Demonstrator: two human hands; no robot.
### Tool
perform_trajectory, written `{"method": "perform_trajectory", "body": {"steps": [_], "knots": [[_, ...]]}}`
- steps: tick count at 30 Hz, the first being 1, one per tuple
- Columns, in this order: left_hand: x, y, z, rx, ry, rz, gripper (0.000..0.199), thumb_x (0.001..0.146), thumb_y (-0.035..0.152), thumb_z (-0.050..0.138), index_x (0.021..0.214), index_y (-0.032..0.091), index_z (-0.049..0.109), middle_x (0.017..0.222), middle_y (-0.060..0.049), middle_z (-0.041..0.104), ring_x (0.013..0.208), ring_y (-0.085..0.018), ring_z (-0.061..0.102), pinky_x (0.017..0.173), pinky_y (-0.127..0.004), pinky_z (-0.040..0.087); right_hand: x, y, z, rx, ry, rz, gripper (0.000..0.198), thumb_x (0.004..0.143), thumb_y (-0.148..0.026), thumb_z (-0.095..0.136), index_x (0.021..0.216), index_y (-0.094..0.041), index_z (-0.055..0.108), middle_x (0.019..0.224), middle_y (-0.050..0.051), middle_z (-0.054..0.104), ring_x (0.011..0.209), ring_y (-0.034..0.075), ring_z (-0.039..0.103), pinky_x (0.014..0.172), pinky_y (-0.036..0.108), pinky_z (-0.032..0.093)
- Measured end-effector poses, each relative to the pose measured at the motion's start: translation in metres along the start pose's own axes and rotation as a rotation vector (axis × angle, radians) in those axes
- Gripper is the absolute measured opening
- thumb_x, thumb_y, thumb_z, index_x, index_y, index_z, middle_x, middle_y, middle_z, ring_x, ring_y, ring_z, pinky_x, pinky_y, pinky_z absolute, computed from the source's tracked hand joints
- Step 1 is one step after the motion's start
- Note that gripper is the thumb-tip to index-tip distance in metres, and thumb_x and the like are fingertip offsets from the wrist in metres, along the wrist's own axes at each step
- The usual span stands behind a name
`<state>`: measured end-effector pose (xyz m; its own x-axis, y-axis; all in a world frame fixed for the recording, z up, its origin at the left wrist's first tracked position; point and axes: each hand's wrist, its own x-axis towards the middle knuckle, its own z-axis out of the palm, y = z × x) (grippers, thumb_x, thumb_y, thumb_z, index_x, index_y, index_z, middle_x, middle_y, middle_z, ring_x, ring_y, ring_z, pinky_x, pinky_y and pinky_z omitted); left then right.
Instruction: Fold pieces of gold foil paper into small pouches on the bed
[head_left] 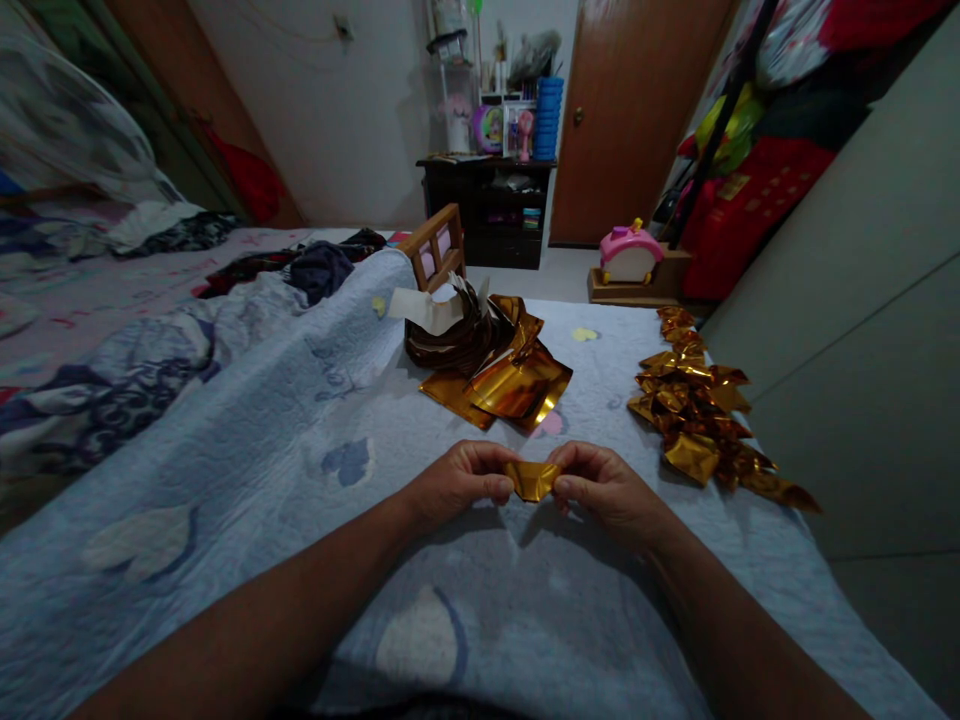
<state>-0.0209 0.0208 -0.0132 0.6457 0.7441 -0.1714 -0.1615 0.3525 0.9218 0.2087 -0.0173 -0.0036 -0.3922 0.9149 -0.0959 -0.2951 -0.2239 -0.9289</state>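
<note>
Between my two hands, just above the quilt, is a small folded piece of gold foil paper [534, 481], wide at the top and narrower below. My left hand [469, 474] pinches its left end between thumb and fingers. At the right end, my right hand [598, 482] pinches it the same way. Beyond my hands lie loose sheets of gold foil paper [523, 384], fanned out beside a thick dark bundle of paper [454, 335] with pale edges sticking up. To the right, several folded gold foil pieces [691, 400] are heaped along the bed's edge.
A pale blue quilt [360, 530] with heart shapes covers the bed. Rumpled clothes and bedding [172, 350] lie at the left. Past the bed stand a dark cabinet [484, 215], a pink toy case [630, 257] and a red suitcase [750, 215]. A pale cabinet side [847, 330] borders the right.
</note>
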Motion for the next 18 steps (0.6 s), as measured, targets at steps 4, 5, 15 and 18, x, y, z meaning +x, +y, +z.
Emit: {"method": "perform_trajectory", "body": {"steps": [4,5,15,18], "knots": [[-0.0012,0.0038,0.0006,0.043,-0.012,-0.008,0.032,0.067,0.033,0.091,0.091,0.013,0.081,0.078,-0.005,0.074,0.065,-0.011,0.059,0.064,-0.022,0.043,-0.0006,-0.0013,-0.0027,-0.012,-0.014,0.048,0.029,0.073,-0.040,0.087,0.083,-0.016,0.072,0.065,-0.001,0.067,0.055,0.010,0.058,0.055,0.023,0.043],[-0.0015,0.0045,0.0004,0.056,-0.014,-0.012,0.032,0.068,0.033,0.090,0.091,0.013,0.081,0.077,-0.005,0.074,0.065,-0.011,0.059,0.064,-0.022,0.043,-0.0008,-0.0012,-0.0031,-0.011,-0.015,0.055,0.029,0.073,-0.040,0.087,0.083,-0.016,0.072,0.065,0.000,0.068,0.055,0.010,0.058,0.055,0.023,0.044],[-0.0009,0.0035,-0.0013,0.059,0.021,-0.052,0.040,0.060,0.035,0.095,0.089,0.011,0.080,0.074,-0.007,0.076,0.058,-0.011,0.062,0.059,-0.022,0.046,0.0004,0.0033,-0.0026,-0.004,-0.012,0.052,0.028,0.075,-0.037,0.086,0.081,-0.016,0.070,0.065,-0.001,0.069,0.054,0.009,0.059,0.054,0.022,0.045],[-0.0013,0.0042,-0.0008,0.041,0.047,-0.062,0.042,0.058,0.037,0.096,0.087,0.012,0.079,0.070,-0.005,0.075,0.054,-0.012,0.063,0.055,-0.021,0.047,0.0011,0.0024,-0.0024,-0.001,0.000,0.058,0.029,0.074,-0.037,0.087,0.082,-0.016,0.069,0.066,-0.001,0.069,0.054,0.009,0.060,0.054,0.022,0.046]]}}
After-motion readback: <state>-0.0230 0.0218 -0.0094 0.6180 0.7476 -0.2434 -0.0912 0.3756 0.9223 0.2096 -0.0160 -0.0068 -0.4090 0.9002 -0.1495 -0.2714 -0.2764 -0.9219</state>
